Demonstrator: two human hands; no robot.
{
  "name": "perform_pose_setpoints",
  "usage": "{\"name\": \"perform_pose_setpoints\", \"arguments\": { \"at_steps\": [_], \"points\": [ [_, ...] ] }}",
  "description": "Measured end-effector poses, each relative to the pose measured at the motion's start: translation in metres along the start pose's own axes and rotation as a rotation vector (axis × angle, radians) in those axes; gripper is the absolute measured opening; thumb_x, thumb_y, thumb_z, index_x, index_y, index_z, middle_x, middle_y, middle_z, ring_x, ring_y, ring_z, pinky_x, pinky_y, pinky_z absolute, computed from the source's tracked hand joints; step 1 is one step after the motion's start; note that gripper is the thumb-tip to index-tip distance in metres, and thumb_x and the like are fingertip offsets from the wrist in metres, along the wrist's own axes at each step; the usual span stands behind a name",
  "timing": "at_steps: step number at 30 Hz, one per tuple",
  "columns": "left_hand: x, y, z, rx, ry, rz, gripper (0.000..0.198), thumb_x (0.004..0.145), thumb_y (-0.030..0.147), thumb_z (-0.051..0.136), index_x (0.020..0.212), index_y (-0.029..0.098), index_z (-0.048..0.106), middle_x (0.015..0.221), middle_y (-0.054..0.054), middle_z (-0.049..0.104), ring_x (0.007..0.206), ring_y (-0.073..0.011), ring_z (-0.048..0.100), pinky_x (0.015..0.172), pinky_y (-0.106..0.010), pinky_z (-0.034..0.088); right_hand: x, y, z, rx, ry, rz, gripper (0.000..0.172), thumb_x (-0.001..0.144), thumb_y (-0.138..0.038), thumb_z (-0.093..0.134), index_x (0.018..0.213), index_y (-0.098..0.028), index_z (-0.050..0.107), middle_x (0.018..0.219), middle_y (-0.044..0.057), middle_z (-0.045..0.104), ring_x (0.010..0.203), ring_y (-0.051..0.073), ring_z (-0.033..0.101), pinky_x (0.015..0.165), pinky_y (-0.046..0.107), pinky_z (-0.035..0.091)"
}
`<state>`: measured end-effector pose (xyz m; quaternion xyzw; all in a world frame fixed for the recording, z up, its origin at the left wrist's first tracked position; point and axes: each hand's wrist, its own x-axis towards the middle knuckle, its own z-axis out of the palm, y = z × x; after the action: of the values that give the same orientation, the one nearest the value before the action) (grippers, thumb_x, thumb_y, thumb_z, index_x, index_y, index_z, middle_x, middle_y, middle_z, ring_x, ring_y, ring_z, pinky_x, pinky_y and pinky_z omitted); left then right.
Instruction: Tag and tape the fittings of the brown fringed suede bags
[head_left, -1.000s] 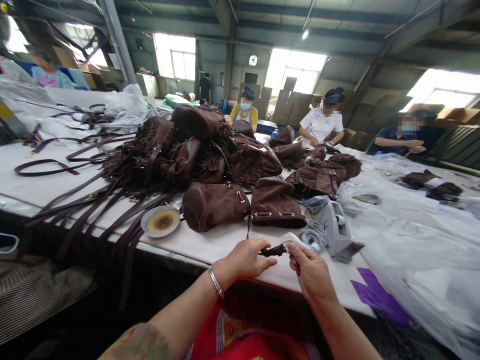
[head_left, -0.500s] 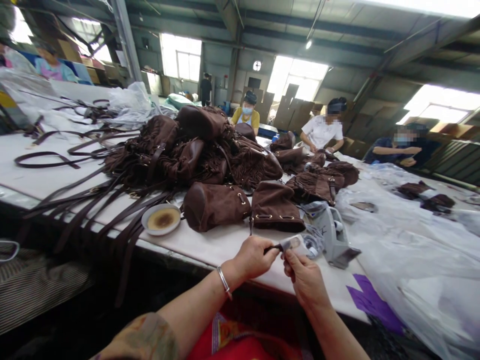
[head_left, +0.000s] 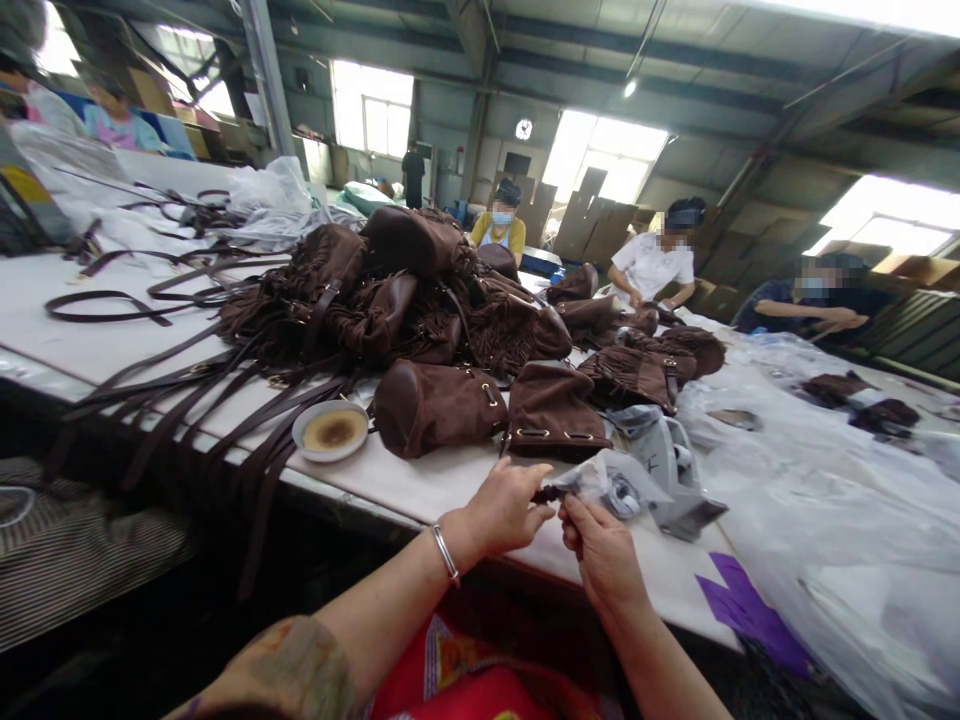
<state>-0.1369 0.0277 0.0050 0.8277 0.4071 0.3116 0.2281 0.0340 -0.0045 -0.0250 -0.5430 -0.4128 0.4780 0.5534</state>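
Observation:
In the head view, my left hand (head_left: 504, 508) has its fingers stretched out and its thumb apart, around the near end of a small dark brown piece (head_left: 550, 494). Its exact kind I cannot make out. My right hand (head_left: 604, 550) is closed in a pinch at the piece's other end. Clear plastic film (head_left: 596, 475) lies just beyond the right fingertips. Past the hands, a brown suede drawstring bag (head_left: 551, 410) stands with its eyeletted edge toward me. Beside it a second brown bag (head_left: 441, 408) lies on its side.
A heap of fringed brown bags (head_left: 390, 290) with trailing straps (head_left: 180, 410) covers the table's left. A bowl of yellowish stuff (head_left: 330, 432) sits near the front edge. To the right are a grey tape dispenser (head_left: 675, 480), purple sheet (head_left: 750, 610) and plastic sheeting (head_left: 840, 510). Co-workers sit beyond.
My left fingers have loosened from their closed grip and spread. The dark piece looks more bunched, and more clear film shows above the right hand. The view has shifted slightly.

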Motion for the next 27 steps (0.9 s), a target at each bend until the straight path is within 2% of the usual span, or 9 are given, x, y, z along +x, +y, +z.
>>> {"name": "perform_pose_setpoints", "arguments": {
  "at_steps": [2,4,7,11,14,18,22,25,27],
  "points": [
    [-0.006,-0.005,-0.004,0.075,0.005,0.013,0.037,0.085,0.029,0.068,0.120,0.018,0.062,0.116,-0.012,0.070,0.122,-0.0313,0.056,0.111,-0.054,0.027,0.002,0.002,0.000,-0.064,0.015,-0.032,0.038,0.078,-0.052,0.073,0.070,-0.015,0.069,0.058,-0.001,0.052,0.052,0.009,0.039,0.048,0.025,0.029],
    [-0.010,-0.010,-0.005,0.119,0.002,-0.009,0.014,0.089,0.028,0.063,0.099,0.020,0.069,0.102,-0.010,0.073,0.125,-0.0317,0.053,0.111,-0.058,0.021,0.004,0.001,0.000,-0.156,0.030,-0.068,0.040,0.080,-0.054,0.071,0.070,-0.015,0.069,0.056,-0.002,0.050,0.053,0.010,0.039,0.050,0.026,0.029],
    [-0.010,-0.012,-0.004,0.091,-0.027,-0.019,0.018,0.093,0.027,0.057,0.081,0.019,0.068,0.091,-0.008,0.073,0.117,-0.0282,0.058,0.109,-0.054,0.025,0.005,-0.002,0.001,-0.271,0.033,-0.101,0.044,0.082,-0.058,0.067,0.071,-0.016,0.070,0.053,-0.002,0.047,0.053,0.012,0.040,0.052,0.027,0.030],
    [-0.005,-0.009,-0.003,0.011,-0.031,0.004,0.024,0.098,0.028,0.045,0.097,0.020,0.068,0.097,-0.007,0.071,0.099,-0.0223,0.063,0.099,-0.042,0.037,0.005,-0.005,0.002,-0.360,0.006,-0.143,0.048,0.082,-0.062,0.064,0.068,-0.017,0.069,0.053,-0.002,0.047,0.054,0.013,0.041,0.052,0.027,0.031],
    [0.001,-0.006,-0.005,-0.083,0.007,0.019,0.026,0.096,0.025,0.046,0.113,0.020,0.064,0.104,-0.007,0.071,0.097,-0.0210,0.063,0.092,-0.035,0.041,0.005,-0.001,0.000,-0.425,-0.029,-0.166,0.049,0.083,-0.063,0.062,0.066,-0.017,0.068,0.054,-0.001,0.049,0.054,0.013,0.044,0.054,0.027,0.033],
    [0.006,-0.004,-0.003,-0.301,-0.020,-0.048,0.023,0.092,0.021,0.046,0.089,0.018,0.069,0.080,-0.003,0.070,0.075,-0.0156,0.062,0.073,-0.025,0.045,0.001,-0.003,-0.005,-0.544,-0.046,-0.174,0.054,0.087,-0.066,0.053,0.067,-0.018,0.067,0.055,0.002,0.056,0.054,0.016,0.050,0.054,0.028,0.037],
    [0.008,-0.008,0.006,-0.500,0.043,-0.294,0.022,0.087,0.023,0.048,0.087,0.015,0.069,0.067,-0.001,0.068,0.062,-0.0142,0.061,0.061,-0.023,0.044,-0.004,-0.018,-0.008,-0.745,0.087,-0.445,0.038,0.090,-0.054,0.056,0.081,-0.019,0.066,0.071,0.005,0.064,0.064,0.018,0.056,0.063,0.030,0.043],
    [0.008,-0.008,0.013,-0.513,0.051,-0.338,0.021,0.085,0.025,0.051,0.087,0.015,0.069,0.071,-0.003,0.072,0.064,-0.0151,0.064,0.062,-0.024,0.045,-0.002,-0.024,-0.004,-0.853,0.084,-0.617,0.031,0.088,-0.047,0.061,0.096,-0.018,0.065,0.080,0.006,0.064,0.064,0.017,0.054,0.066,0.031,0.044],
    [0.008,-0.005,0.015,-0.446,0.078,-0.320,0.020,0.085,0.023,0.052,0.088,0.016,0.070,0.075,-0.003,0.073,0.067,-0.0158,0.065,0.062,-0.024,0.045,0.002,-0.025,0.000,-0.910,0.059,-0.672,0.028,0.088,-0.044,0.061,0.096,-0.017,0.064,0.080,0.006,0.064,0.064,0.017,0.053,0.066,0.032,0.044]
  ]
}}
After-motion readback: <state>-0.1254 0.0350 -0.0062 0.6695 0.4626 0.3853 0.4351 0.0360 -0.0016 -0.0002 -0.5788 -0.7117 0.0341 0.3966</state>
